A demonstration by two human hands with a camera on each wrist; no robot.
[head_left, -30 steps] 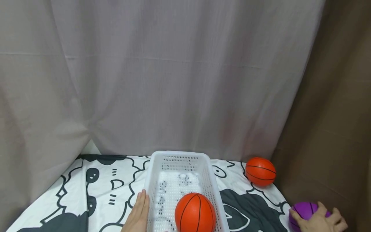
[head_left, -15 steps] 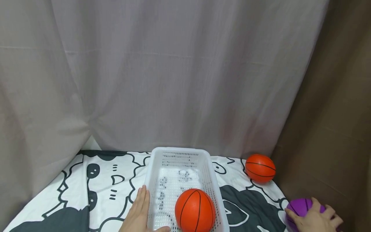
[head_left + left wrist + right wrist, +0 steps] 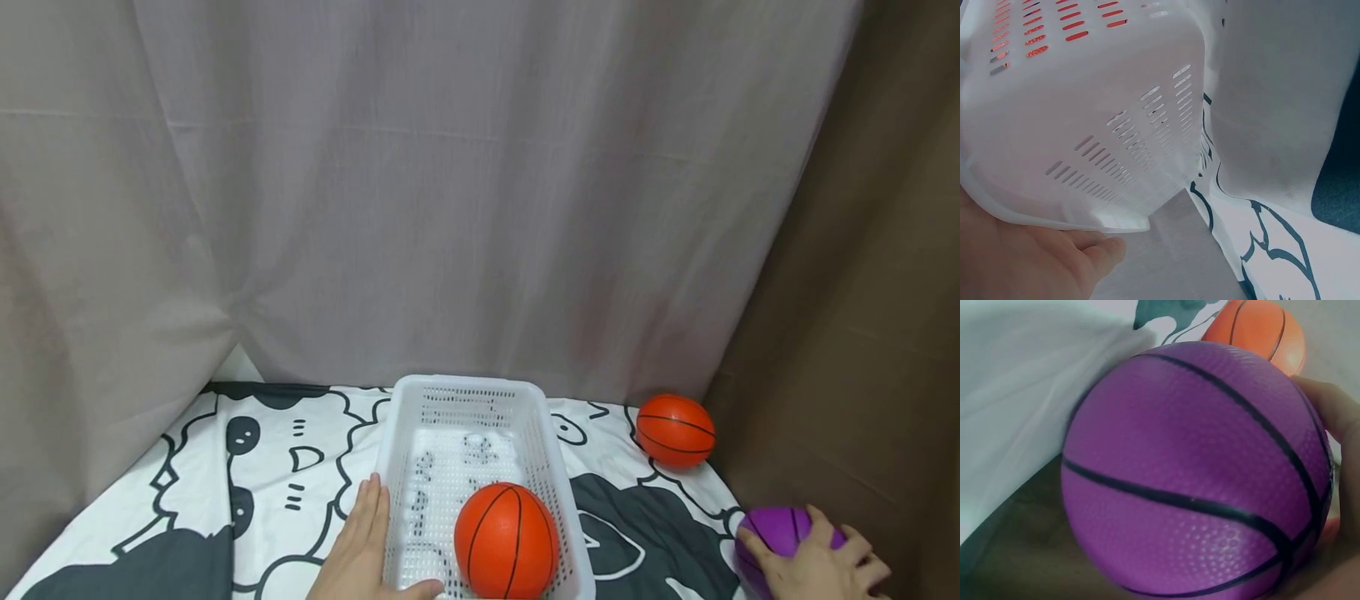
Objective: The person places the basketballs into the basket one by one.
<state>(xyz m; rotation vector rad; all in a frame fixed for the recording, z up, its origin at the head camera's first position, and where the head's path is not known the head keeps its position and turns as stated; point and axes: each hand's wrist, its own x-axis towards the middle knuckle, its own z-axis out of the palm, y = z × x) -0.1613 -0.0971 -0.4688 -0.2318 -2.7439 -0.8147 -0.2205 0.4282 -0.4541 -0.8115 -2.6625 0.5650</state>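
Observation:
My left hand (image 3: 356, 546) lies against the left rim of a white plastic basket (image 3: 405, 417), fingers straight along it and thumb spread over the inside. From below, the left wrist view shows that hand (image 3: 1035, 256) touching the rim of the slotted basket (image 3: 1085, 112). An orange toy basketball (image 3: 506, 540) sits inside the basket, toward its near right. At the far right my right hand (image 3: 821, 562) grips a purple toy basketball (image 3: 780, 529) with spread, bent fingers. Close up, the purple ball (image 3: 1179, 444) fills most of the right wrist view.
Another orange basketball (image 3: 675, 431) rests at the back right of the cloth (image 3: 285, 467), which has a black-and-white cartoon print. A grey curtain (image 3: 450, 208) hangs behind, and a brown curtain (image 3: 862, 333) borders the right side.
The head view has tipped slightly downward, so everything sits a little higher. The right hand and purple ball have shifted slightly left. More of the left thumb shows.

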